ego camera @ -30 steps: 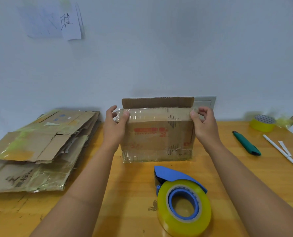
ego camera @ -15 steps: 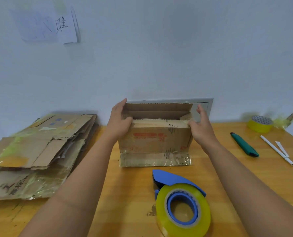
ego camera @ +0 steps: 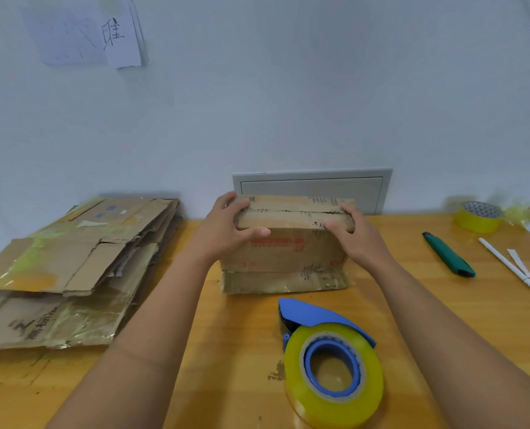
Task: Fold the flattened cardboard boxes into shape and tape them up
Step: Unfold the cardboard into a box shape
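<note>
Both hands [ego camera: 291,232] clasp the box's [ego camera: 284,252] closed top edges.

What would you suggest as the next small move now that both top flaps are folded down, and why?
Probably keep the left hand pressing the flaps and free the right hand to fetch the tape dispenser: the box top seam looks closed but untaped, and the dispenser lies just in front.

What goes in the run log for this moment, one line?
stage: top flaps closed, untaped | left hand: grips brown cardboard box | right hand: grips box | blue dispenser with yellow tape roll: untouched on wooden table
</note>
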